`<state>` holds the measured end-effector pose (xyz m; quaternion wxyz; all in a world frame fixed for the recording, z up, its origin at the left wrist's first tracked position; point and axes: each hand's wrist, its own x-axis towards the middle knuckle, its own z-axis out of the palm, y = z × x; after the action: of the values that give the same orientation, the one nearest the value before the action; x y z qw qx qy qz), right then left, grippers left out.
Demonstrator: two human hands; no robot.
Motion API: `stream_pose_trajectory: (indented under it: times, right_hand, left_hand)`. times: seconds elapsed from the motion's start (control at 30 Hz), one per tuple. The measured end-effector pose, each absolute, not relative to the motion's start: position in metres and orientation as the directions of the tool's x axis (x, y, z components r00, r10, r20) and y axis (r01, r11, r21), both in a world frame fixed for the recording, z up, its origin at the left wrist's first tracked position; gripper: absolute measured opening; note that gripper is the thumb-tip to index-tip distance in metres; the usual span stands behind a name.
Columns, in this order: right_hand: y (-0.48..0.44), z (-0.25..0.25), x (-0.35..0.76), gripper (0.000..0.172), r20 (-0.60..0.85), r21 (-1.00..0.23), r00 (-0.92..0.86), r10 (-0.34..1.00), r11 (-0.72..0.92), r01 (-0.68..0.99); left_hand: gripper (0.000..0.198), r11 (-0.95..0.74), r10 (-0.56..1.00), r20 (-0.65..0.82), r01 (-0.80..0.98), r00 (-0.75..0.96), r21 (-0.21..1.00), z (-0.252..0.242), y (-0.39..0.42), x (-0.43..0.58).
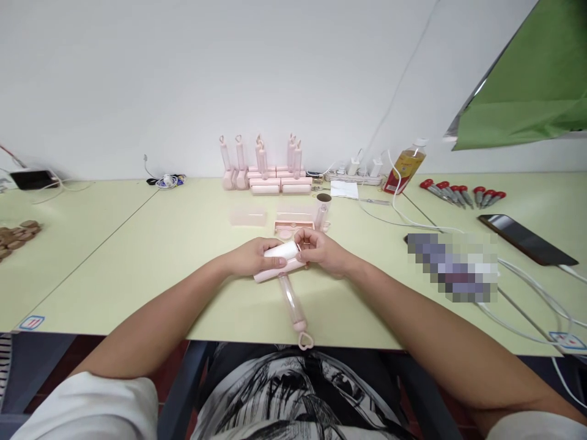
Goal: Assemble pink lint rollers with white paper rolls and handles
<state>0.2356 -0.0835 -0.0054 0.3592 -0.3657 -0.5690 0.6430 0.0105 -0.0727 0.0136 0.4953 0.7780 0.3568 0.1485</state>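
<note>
A pink lint roller with a white roll [280, 250] lies tilted above the table's front part, its clear handle [292, 299] and heart-shaped loop pointing toward me. My left hand [257, 256] is closed round the left end of its pink head, thumb on top. At the right end of the white roll, my right hand [316, 249] pinches with thumb and fingertips. Just behind my hands are an open pink case part [294, 226], a clear cover [248, 216] and a brown cardboard tube [323, 199].
Several finished pink rollers [266, 187] stand by the wall. To the right are a drink bottle [406, 166], red-capped tools [443, 190], a dark phone [527, 239], a blurred object [452, 267] and white cables. Brown pieces [17, 238] lie at far left.
</note>
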Motion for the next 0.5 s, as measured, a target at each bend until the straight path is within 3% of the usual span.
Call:
stream_pose_trajectory:
  times: [0.2,0.5]
  right_hand:
    - [-0.085,0.001,0.229,0.031,-0.137,-0.974,-0.486,0.863,-0.208,-0.094]
    - [-0.087,0.002,0.222,0.035,-0.124,-0.975,-0.461,0.879,-0.193,-0.107]
  left_hand:
    - [0.047,-0.272,0.648,-0.121,0.377,0.752,0.886,0.021,-0.072,0.007]
    - [0.047,-0.302,0.653,-0.065,0.337,0.755,0.892,0.025,-0.073,0.004]
